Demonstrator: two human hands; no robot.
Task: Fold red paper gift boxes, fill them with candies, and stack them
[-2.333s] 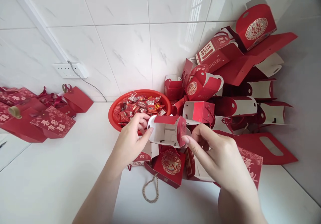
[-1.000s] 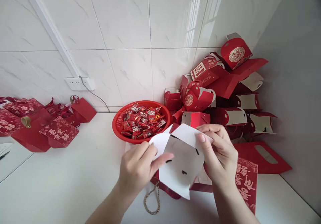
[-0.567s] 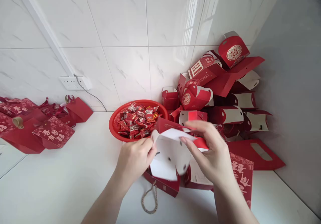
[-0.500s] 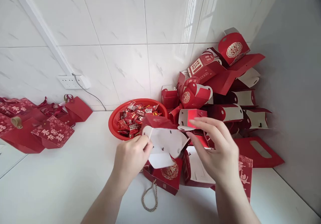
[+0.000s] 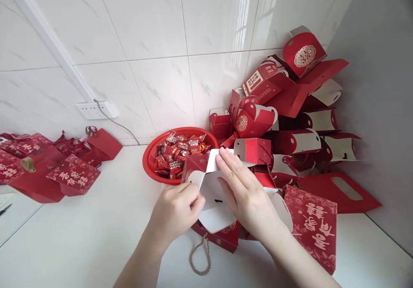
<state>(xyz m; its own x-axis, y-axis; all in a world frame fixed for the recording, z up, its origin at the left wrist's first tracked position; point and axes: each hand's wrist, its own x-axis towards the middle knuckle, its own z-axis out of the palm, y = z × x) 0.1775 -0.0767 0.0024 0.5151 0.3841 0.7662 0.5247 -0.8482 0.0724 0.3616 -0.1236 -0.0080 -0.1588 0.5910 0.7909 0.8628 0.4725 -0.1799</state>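
My left hand [image 5: 177, 208] is closed on the left edge of a cardboard gift box [image 5: 211, 187], red outside and white inside, its open side facing me. My right hand [image 5: 247, 193] reaches across the box with fingers stretched out together, the fingertips against a white flap at its top. Some of the box's right side is hidden behind this hand. Just behind the box is a red plastic basket [image 5: 147, 165] of small wrapped candies [image 5: 176, 153]. Below the box lies a dark red box [image 5: 226, 238] with a twisted rope loop [image 5: 200, 260].
Several opened red boxes [image 5: 256, 122] are heaped at the right, up against the wall. A flat patterned red box [image 5: 314, 227] lies nearer me. Red boxes with ribbons [image 5: 74, 174] sit at the left. A wall socket [image 5: 96, 110] has a cable running down to the white tabletop [image 5: 106, 227].
My right hand has moved left onto the box's top flap, from apart beside it. The box has turned more upright in my left hand. The view has shifted slightly.
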